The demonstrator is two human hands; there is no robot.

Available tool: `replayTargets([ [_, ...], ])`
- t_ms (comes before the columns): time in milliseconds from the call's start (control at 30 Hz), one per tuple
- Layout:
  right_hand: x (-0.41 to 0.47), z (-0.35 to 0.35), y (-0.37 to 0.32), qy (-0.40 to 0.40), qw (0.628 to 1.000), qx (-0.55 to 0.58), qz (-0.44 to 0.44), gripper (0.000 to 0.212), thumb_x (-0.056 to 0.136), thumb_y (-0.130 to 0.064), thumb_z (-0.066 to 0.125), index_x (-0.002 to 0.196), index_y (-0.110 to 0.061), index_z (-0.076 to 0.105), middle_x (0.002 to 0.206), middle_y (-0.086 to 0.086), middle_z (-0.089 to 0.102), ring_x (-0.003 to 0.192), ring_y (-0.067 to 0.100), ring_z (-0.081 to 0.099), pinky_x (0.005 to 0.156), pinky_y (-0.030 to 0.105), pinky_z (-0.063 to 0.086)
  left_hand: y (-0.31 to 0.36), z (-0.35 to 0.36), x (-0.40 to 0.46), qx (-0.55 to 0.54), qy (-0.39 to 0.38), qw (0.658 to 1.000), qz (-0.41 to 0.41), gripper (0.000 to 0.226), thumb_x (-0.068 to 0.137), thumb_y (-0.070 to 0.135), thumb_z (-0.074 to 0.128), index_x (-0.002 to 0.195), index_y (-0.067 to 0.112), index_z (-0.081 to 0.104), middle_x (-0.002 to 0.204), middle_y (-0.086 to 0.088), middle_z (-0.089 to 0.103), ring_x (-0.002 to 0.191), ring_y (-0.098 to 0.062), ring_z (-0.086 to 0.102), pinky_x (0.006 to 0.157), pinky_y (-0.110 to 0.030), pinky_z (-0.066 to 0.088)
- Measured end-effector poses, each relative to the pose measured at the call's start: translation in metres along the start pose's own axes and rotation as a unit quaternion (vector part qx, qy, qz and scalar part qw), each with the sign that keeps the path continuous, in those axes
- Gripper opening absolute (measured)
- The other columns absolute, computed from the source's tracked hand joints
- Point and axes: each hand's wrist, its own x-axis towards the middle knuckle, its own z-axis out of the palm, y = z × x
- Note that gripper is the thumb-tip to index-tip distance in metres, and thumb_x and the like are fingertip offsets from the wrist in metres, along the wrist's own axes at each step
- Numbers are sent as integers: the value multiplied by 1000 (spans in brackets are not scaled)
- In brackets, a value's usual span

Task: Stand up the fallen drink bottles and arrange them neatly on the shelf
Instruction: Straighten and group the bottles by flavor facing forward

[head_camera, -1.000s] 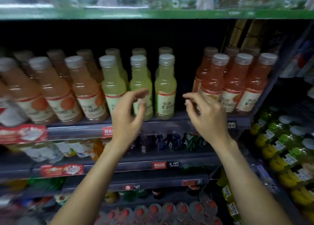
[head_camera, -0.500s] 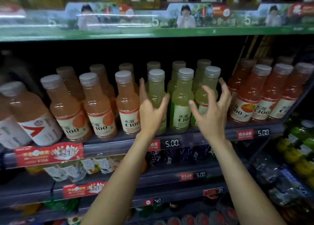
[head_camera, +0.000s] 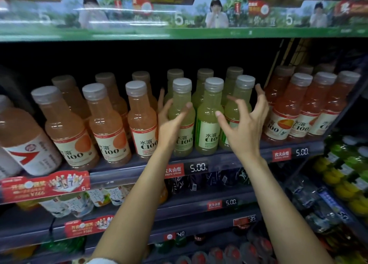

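Observation:
Three yellow-green drink bottles stand upright in the front row on the dark shelf [head_camera: 223,160], with more behind them. My left hand [head_camera: 169,124] reaches up to the left green bottle [head_camera: 182,96]; its thumb lies across the front and its straight fingers run along the left side. My right hand [head_camera: 245,126] is spread with straight fingers in front of the right green bottle [head_camera: 242,92], holding nothing. The middle green bottle [head_camera: 209,122] stands between my hands. No fallen bottle shows on this shelf.
Pale orange bottles [head_camera: 107,124] fill the shelf to the left and red-orange bottles [head_camera: 288,116] stand to the right, all upright. A green shelf board [head_camera: 179,32] hangs overhead. Lower shelves and a side rack [head_camera: 346,184] hold more drinks.
Both hands have risen and spread from loosely curled to straight fingers, now framing the green bottles. The view has shifted so the shelf sits lower and more to the right.

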Motion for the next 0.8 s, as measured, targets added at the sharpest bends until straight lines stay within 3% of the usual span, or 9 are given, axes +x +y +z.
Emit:
replayTargets([
  [133, 4, 4, -9, 36, 999, -20, 22, 44, 78, -58, 63, 98, -18, 70, 154, 21, 18, 142, 42, 10, 115, 52, 13, 5, -1, -1, 7, -20, 1000, 4, 116, 44, 82, 72, 141, 23, 46, 131, 41, 34, 118, 22, 40, 97, -7, 38],
  [200, 2, 9, -16, 43, 998, -42, 30, 50, 74, -63, 64, 93, -18, 71, 156, 19, 14, 143, 41, 6, 114, 54, 6, 13, -2, -1, 12, -47, 999, 7, 85, 53, 69, 74, 127, 32, 53, 148, 24, 32, 133, 7, 36, 106, -16, 34],
  [267, 1, 15, -22, 40, 996, -59, 44, 58, 72, -69, 60, 95, -17, 73, 157, 17, 12, 144, 41, 3, 113, 57, 3, 20, -3, 3, 26, -73, 997, 9, 64, 65, 55, 71, 119, 22, 63, 159, 8, 20, 144, -11, 25, 114, -28, 26],
  [333, 1, 19, -27, 40, 995, -69, 57, 65, 72, -74, 57, 98, -16, 73, 158, 16, 11, 144, 41, 2, 112, 59, 4, 24, -4, 4, 39, -79, 996, -1, 72, 64, 50, 71, 124, 10, 62, 160, 5, 15, 145, -14, 22, 116, -30, 24],
  [467, 4, 23, -28, 32, 995, -39, 86, 60, 73, -69, 62, 97, -16, 73, 158, 14, 8, 144, 42, 0, 112, 59, 9, 24, -3, 3, 59, -73, 996, -4, 75, 60, 60, 71, 121, 16, 64, 159, 5, 19, 144, -14, 24, 117, -40, 27],
  [533, 4, 23, -27, 25, 995, -17, 95, 56, 74, -66, 63, 97, -15, 73, 158, 16, 7, 143, 43, 0, 113, 56, 9, 20, -1, 5, 42, -67, 997, -3, 57, 67, 52, 75, 116, 23, 65, 151, 12, 34, 138, -5, 34, 114, -33, 33],
  [567, 5, 23, -26, 23, 995, -9, 97, 56, 74, -65, 63, 97, -15, 72, 157, 17, 8, 143, 44, 0, 113, 56, 10, 20, 1, 5, 26, -64, 998, -11, 55, 73, 41, 78, 122, 21, 62, 137, 24, 46, 127, 8, 42, 108, -23, 38],
  [667, 7, 22, -24, 18, 995, 11, 98, 55, 74, -64, 61, 97, -15, 72, 157, 17, 8, 143, 44, 3, 113, 55, 14, 19, 7, 6, 17, -59, 998, -21, 64, 83, 16, 74, 137, -2, 45, 92, 52, 47, 92, 32, 46, 89, -5, 40],
  [800, 11, 19, -17, 6, 996, 27, 86, 54, 75, -62, 65, 96, -13, 72, 156, 17, 11, 143, 41, 11, 113, 54, 22, 19, 13, 2, 3, -41, 999, -17, 70, 83, 13, 73, 143, 2, 38, 106, 33, 54, 91, 23, 54, 79, -2, 43],
])
